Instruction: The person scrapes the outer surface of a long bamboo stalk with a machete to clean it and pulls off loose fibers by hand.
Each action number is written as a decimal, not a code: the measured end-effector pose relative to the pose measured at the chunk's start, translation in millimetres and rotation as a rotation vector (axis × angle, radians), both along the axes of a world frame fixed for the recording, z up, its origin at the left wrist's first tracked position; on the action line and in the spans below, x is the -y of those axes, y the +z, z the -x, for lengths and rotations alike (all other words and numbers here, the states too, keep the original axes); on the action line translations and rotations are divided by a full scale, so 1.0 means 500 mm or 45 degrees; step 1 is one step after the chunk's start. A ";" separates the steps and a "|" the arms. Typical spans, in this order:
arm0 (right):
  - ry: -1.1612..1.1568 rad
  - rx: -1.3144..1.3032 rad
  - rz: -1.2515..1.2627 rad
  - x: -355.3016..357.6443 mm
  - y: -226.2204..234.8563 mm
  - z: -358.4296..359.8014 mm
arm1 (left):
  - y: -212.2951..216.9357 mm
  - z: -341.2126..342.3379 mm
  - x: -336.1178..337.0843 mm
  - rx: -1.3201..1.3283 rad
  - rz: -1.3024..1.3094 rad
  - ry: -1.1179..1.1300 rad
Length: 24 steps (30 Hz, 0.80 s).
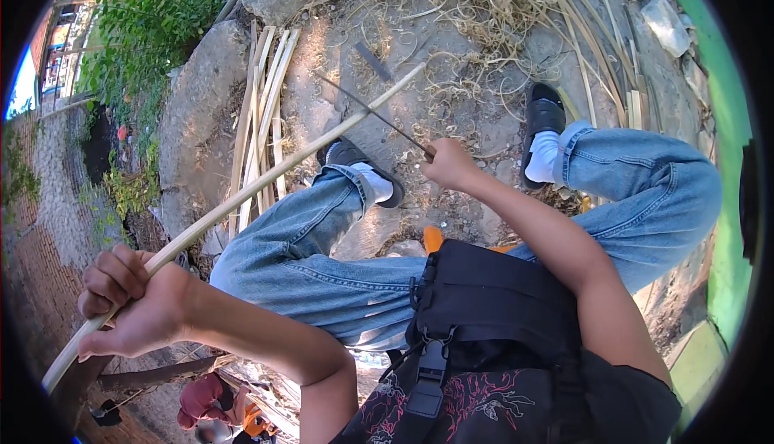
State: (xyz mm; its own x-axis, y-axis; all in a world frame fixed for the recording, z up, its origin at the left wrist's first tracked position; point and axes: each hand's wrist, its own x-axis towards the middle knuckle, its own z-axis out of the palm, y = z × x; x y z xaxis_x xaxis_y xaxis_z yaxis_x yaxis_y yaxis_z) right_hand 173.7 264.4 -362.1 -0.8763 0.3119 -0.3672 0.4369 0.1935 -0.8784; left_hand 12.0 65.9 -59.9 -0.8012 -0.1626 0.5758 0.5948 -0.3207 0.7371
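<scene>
My left hand [145, 299] is closed round the lower part of a long, pale bamboo strip [258, 183]. The strip slants up and away to the right, across my left knee, its far end above the ground. In my right hand [451, 163] is the handle of a knife with a long, narrow, dark blade [391, 125]. That blade crosses the strip near its far end; whether its edge bites into the strip I cannot tell. The handle is mostly hidden in my fingers.
Cut strips [262, 114] lie beyond my left knee, beside a rough stone block [201, 105]. Curly shavings [484, 9] cover the far ground. A flat grey bar [372, 61] lies past my left sandal [355, 158]. A green wall [726, 122] stands right. Another person [205, 400] is at lower left.
</scene>
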 end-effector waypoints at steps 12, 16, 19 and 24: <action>0.014 0.028 0.034 0.033 0.027 -0.006 | -0.002 -0.011 -0.053 0.053 0.036 0.445; -0.004 0.212 -0.170 -0.010 -0.027 -0.014 | -0.008 -0.014 -0.042 0.071 0.031 0.423; 0.026 -0.068 -0.089 0.045 0.042 0.018 | -0.005 -0.010 -0.052 0.037 0.073 0.478; -0.011 0.376 0.044 -0.003 -0.030 -0.019 | 0.004 -0.006 -0.048 0.059 0.102 0.443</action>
